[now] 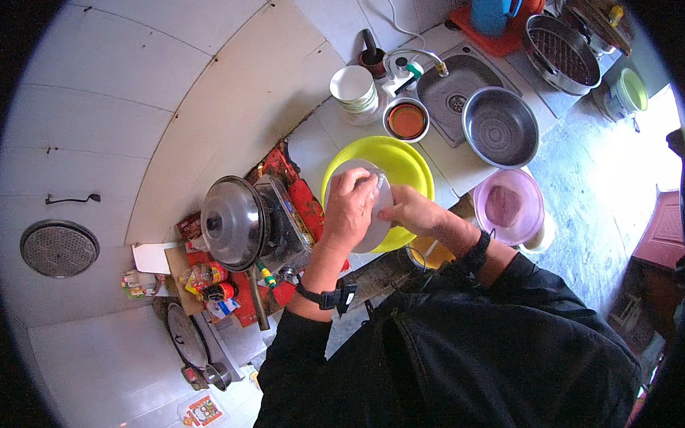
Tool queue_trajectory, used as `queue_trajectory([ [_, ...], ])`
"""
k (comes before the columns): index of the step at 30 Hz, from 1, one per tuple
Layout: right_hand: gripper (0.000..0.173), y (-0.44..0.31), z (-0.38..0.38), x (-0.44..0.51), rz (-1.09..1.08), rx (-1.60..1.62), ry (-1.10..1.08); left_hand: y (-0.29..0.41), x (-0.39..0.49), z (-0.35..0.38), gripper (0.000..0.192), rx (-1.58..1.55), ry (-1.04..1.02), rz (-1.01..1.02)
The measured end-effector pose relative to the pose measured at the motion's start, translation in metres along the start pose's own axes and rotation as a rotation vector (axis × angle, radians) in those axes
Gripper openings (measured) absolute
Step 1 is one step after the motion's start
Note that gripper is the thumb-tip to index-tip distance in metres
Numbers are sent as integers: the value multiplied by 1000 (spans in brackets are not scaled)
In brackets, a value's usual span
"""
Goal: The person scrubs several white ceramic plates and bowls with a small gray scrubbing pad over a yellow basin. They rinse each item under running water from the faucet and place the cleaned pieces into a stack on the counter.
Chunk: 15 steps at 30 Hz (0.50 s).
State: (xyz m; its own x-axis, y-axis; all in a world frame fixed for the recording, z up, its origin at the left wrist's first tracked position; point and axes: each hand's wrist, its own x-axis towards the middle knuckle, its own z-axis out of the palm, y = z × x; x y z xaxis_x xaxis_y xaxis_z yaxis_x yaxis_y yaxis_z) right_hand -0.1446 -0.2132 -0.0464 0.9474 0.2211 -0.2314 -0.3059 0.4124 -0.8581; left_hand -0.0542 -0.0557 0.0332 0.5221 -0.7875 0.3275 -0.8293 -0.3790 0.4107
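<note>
My two hands hold a pale, translucent round dish (371, 235) above a yellow-green plastic basin (411, 160). Bent fingers of my left hand (349, 205) press over the dish's face; a small, pale crumpled thing shows at their tips, too blurred to name. My right hand (413, 210) grips the dish's right edge, thumb on the near face. The dish tilts, and it hides the middle of the basin. The basin stands on the white tiled counter (442, 159), near its front edge.
A lidded wok (232, 220) sits on a gas stove at left, handle towards me. Stacked bowls (352, 84), a white bowl with orange-brown contents (406, 120) and a sink (457, 85) lie beyond. A steel basin (501, 128) overhangs the counter; a pink basin (534, 207) stands lower.
</note>
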Motion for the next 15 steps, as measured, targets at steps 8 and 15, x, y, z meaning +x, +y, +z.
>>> queue_trajectory([
  [8, 39, -21, 2, -5, -47, -12, 12, 18, -17, -1, 29, -94, -55, 9],
  [15, 36, -17, 6, -5, 41, 123, 18, -13, -5, 0, 28, -52, -6, -60],
])
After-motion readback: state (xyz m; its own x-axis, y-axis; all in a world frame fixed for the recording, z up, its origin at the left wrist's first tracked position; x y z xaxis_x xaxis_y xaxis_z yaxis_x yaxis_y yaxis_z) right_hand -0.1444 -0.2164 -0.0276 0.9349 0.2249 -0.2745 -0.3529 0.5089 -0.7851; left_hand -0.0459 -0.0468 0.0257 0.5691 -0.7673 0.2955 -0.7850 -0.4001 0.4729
